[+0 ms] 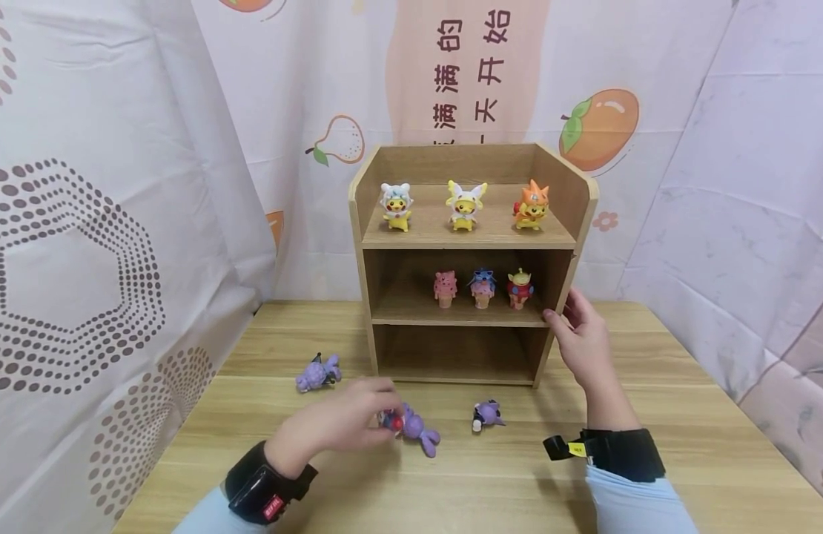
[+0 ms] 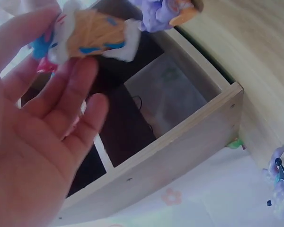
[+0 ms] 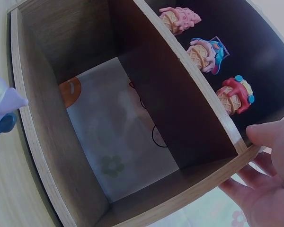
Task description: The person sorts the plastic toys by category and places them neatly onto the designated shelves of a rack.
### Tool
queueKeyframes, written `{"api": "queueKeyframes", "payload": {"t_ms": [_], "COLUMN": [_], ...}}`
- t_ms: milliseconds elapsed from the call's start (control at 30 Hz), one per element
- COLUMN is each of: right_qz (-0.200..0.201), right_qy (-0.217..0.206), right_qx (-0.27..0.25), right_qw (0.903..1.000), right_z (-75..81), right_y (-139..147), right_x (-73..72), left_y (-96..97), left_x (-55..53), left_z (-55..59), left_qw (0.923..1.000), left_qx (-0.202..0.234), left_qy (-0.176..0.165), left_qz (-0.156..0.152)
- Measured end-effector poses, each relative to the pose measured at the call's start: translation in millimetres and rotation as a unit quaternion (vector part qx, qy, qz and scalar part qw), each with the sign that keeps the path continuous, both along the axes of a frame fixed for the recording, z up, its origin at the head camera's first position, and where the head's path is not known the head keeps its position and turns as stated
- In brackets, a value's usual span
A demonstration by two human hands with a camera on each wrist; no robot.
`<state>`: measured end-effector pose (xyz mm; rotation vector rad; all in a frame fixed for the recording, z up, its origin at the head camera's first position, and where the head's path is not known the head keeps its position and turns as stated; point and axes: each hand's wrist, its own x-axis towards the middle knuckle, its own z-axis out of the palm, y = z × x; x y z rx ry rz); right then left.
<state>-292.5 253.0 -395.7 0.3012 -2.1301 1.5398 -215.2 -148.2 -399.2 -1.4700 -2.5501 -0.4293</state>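
My left hand (image 1: 348, 415) pinches an ice-cream-cone figurine (image 2: 97, 35) between thumb and fingers, low over the table. Its cone is tan with white and blue patches, and part of its top is hidden by the fingers. A purple rabbit-eared figurine (image 1: 421, 430) lies just beside it. My right hand (image 1: 585, 337) grips the right side panel of a wooden shelf (image 1: 458, 243), thumb on the front edge and fingers behind. On the middle tier stand a pink cone figurine (image 1: 445, 289), a blue-topped one (image 1: 482, 288) and a red one (image 1: 520, 288).
Three yellow costumed figurines stand on the top tier: white-hooded (image 1: 397, 206), white-eared (image 1: 465, 205) and orange-hooded (image 1: 531, 205). Further purple figurines lie on the table, one at left (image 1: 318, 373) and one before the shelf (image 1: 488, 415). A printed curtain (image 1: 305, 81) hangs behind.
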Motion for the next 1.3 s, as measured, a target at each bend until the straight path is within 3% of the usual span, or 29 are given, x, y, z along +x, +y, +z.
{"api": "queueKeyframes", "payload": {"t_ms": [100, 267, 600, 1067, 1300], "right_qz": [0.001, -0.001, 0.001, -0.003, 0.001], "right_qy": [-0.001, -0.003, 0.000, -0.006, 0.002], "right_qx": [-0.001, 0.001, 0.002, 0.006, 0.008], "right_qw": [1.0000, 1.0000, 1.0000, 1.0000, 1.0000], "right_z": [0.2, 0.2, 0.6, -0.3, -1.5], "right_y": [0, 0, -1, 1, 2], "right_x": [0.7, 1.1, 2.4, 1.2, 0.4], "left_y": [-0.5, 1.0, 6.6, 21.6, 29.1], "left_x": [-4.2, -11.2, -14.8, -25.6, -30.6], "left_z": [2.8, 8.4, 20.0, 38.7, 47.8], "left_qw": [0.9973, 0.9845, 0.9607, 0.9282, 0.9251], "left_qx": [0.055, 0.137, 0.251, 0.350, 0.353], "left_qy": [0.041, 0.098, 0.116, 0.108, 0.083], "left_qz": [-0.026, -0.048, -0.027, 0.063, 0.112]}}
